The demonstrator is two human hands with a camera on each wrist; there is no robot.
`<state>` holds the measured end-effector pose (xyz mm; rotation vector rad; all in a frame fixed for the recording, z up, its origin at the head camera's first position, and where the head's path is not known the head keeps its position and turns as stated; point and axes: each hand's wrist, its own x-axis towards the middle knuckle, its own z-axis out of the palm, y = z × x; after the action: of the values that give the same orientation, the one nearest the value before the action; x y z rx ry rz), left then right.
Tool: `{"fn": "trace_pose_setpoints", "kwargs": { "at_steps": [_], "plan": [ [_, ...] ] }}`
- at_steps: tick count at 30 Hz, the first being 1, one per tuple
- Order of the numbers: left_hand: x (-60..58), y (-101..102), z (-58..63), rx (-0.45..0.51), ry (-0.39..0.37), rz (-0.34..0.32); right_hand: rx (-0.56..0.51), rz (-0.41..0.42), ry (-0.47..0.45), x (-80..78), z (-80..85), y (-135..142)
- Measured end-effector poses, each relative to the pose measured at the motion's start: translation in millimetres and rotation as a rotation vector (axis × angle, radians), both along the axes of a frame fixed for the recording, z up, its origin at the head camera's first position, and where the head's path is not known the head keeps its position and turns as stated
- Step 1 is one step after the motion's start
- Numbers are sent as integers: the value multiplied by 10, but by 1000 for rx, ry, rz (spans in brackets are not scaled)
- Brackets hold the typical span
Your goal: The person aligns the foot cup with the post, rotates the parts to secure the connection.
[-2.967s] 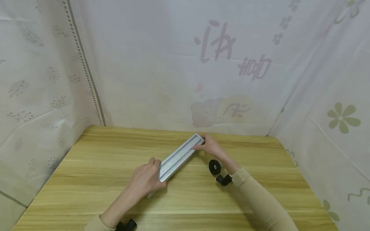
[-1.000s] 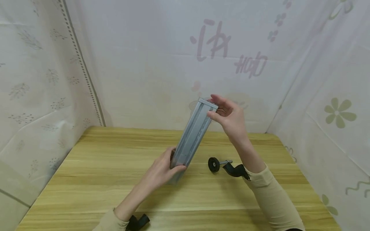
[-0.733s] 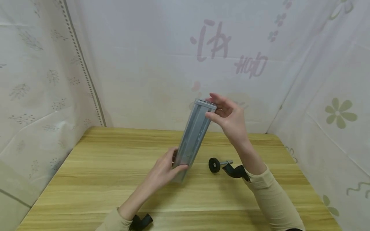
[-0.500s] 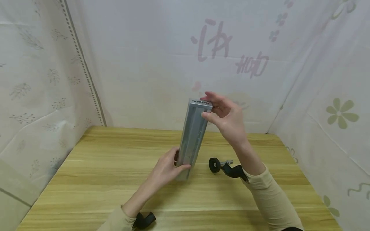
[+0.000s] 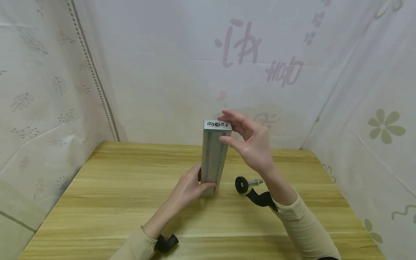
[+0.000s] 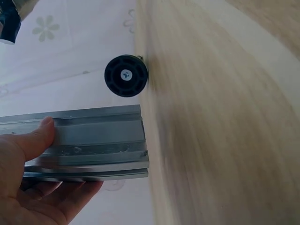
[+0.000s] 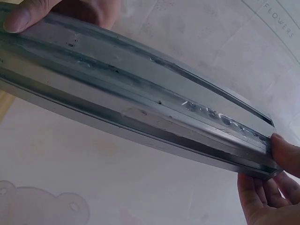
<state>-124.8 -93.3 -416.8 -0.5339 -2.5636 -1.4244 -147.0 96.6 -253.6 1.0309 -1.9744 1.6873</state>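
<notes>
A silver aluminium profile (image 5: 212, 155) stands nearly upright over the table, its grooved side towards me. On its top end sits a plate (image 5: 217, 125) with a row of holes, the outer ones holding screws. My left hand (image 5: 186, 188) grips the profile low down, thumb across the front and fingers behind. Up at the top right corner, my right hand (image 5: 255, 148) holds it between thumb and fingers. In the left wrist view the profile's lower end (image 6: 140, 140) meets the wooden surface; whether it bears on it I cannot tell.
A levelling foot (image 5: 241, 185) with a black round base and a threaded bolt lies on the wooden table (image 5: 130, 173), right of the profile. Black curved camera mounts (image 5: 260, 198) hang at both wrists. Patterned cloth (image 5: 146, 90) encloses the back and sides.
From a low slant three seconds ago, the profile has been raised and swung nearly upright, moving left and down lately. Both hands stay on it. The levelling foot has not moved.
</notes>
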Motion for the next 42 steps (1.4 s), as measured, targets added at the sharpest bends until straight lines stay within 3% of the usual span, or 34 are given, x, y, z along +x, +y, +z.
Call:
{"fn": "trace_pose_setpoints", "kwargs": {
  "at_steps": [11,22,42],
  "plan": [
    [-165,19,-42,9,17,-18,17,-30,-7,-78,-52,20],
    [-206,45,-162,10,47,-34,10,-32,-33,-145,-161,68],
    [-220,74,-177,-31,75,1,7,-32,-27,-201,-231,101]
  ]
}}
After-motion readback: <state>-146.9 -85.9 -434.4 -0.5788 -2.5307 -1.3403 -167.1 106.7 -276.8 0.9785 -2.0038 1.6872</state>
